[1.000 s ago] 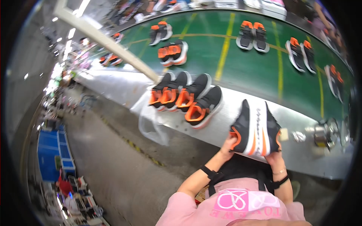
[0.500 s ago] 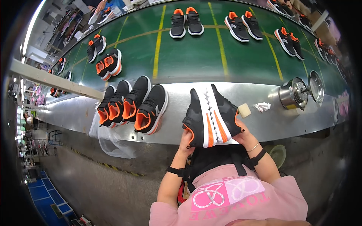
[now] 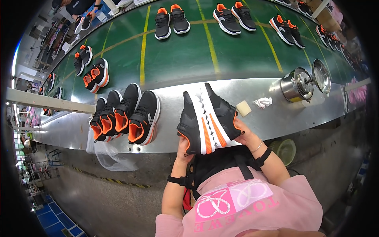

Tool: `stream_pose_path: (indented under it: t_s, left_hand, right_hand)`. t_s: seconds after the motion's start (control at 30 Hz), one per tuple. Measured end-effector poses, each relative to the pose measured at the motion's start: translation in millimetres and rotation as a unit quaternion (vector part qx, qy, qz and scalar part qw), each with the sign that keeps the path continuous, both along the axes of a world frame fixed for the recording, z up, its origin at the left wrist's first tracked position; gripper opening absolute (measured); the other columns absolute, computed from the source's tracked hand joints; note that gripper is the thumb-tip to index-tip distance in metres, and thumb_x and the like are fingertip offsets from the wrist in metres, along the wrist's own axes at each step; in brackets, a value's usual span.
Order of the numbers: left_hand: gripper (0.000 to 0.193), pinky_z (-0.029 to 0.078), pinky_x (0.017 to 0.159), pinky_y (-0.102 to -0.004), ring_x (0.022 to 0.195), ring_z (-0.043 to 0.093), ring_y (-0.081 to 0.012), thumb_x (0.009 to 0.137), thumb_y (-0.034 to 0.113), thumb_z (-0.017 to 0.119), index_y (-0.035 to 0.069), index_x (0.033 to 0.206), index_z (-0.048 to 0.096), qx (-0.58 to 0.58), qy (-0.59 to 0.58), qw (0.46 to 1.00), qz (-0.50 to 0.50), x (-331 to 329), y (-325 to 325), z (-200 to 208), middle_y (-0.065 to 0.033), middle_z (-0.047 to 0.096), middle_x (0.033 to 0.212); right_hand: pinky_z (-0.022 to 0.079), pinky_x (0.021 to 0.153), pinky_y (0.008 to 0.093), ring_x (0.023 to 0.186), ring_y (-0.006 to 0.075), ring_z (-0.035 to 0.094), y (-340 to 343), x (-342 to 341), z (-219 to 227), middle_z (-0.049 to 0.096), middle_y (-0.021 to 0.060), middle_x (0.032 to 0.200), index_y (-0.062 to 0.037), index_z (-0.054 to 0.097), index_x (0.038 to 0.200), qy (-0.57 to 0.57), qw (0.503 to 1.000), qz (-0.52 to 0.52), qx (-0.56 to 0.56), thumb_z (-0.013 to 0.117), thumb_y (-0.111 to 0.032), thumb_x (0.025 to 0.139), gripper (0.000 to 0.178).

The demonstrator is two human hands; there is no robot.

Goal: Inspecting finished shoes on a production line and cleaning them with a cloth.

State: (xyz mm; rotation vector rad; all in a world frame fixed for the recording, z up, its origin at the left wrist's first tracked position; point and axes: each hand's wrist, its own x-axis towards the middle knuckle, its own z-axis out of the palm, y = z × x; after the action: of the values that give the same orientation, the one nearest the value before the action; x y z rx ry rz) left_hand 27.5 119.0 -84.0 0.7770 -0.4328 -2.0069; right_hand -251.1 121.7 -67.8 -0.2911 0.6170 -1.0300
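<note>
— How do your hands stand at this workstation?

— Your left hand (image 3: 183,149) closes on the heel end of the left shoe (image 3: 190,120), and your right hand (image 3: 246,136) grips the heel end of the right shoe (image 3: 219,106). Most of your fingers are hidden behind the shoes.

— And how do you hold that pair?

— Sole to sole in front of you, toes pointing away, over the near side of the metal counter (image 3: 284,118). Whether the shoes touch it cannot be made out.

— What sits around you?

— Just beyond your right hand lie a pale block (image 3: 243,108) and a crumpled white scrap (image 3: 263,102); farther right is a steel canister (image 3: 290,89) beside a round metal disc (image 3: 322,77). To your left stands a row of four shoes (image 3: 131,102), black with orange linings, above a clear plastic bag (image 3: 112,158) draped off the edge.

— And beyond?

— Across from you, the green belt (image 3: 177,59), lined in yellow, carries similar pairs. At its far left side, a co-worker's hand (image 3: 94,14) is at a dark shoe (image 3: 85,23).
</note>
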Motion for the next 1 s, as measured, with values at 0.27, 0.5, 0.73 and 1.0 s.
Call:
stream_pose_path:
  t_s: [0.27, 0.5, 0.73, 1.0]
  left_hand:
    - [0.044, 0.050, 0.100, -0.0335, 0.119, 0.060, -0.0213, 0.095, 0.006, 0.046, 0.004, 0.139, 0.049, 0.011, -0.005, 1.000, 0.006, -4.8, -1.1, 9.4, -0.0106, 0.059, 0.133]
    - [0.043, 0.051, 0.099, -0.0348, 0.120, 0.061, -0.0224, 0.098, 0.011, 0.046, 0.004, 0.140, 0.048, 0.029, 0.009, 0.999, 0.033, -7.4, 0.1, 12.4, -0.0110, 0.059, 0.134]
    - [0.044, 0.051, 0.090, -0.0308, 0.103, 0.063, -0.0171, 0.089, -0.002, 0.046, 0.002, 0.131, 0.055, -0.036, -0.213, 0.975, 0.046, 22.2, -11.6, 53.7, -0.0108, 0.064, 0.118]
    - [0.055, 0.047, 0.095, -0.0441, 0.106, 0.061, -0.0348, 0.075, -0.008, 0.054, 0.001, 0.129, 0.060, -0.366, -0.674, 0.623, 0.152, 12.9, -22.3, 145.0, -0.0176, 0.063, 0.115]
  right_hand:
    - [0.046, 0.107, 0.0356, 0.124, 0.0202, 0.059, -0.5, -1.2, 1.5, 0.056, 0.0106, 0.141, -0.0031, 0.043, 0.145, 0.012, 1.000, 0.003, 0.000, 0.057, -0.024, 0.098, 0.053]
    - [0.055, 0.088, 0.0310, 0.105, 0.0168, 0.068, -0.2, -3.0, 24.1, 0.068, 0.0085, 0.121, -0.0016, 0.060, 0.128, 0.091, 0.994, 0.004, 0.052, 0.056, -0.023, 0.099, 0.037]
    - [0.051, 0.061, 0.0325, 0.063, 0.0145, 0.065, -10.2, -59.0, 78.8, 0.070, 0.0058, 0.073, -0.0025, 0.072, 0.096, 0.662, 0.743, 0.092, -0.045, 0.059, -0.023, 0.094, 0.024]
    - [0.045, 0.097, 0.0400, 0.118, 0.0329, 0.051, -17.8, -101.7, 60.9, 0.057, 0.0097, 0.128, -0.0121, 0.066, 0.123, 0.870, 0.441, -0.081, -0.207, 0.070, -0.012, 0.086, 0.036]
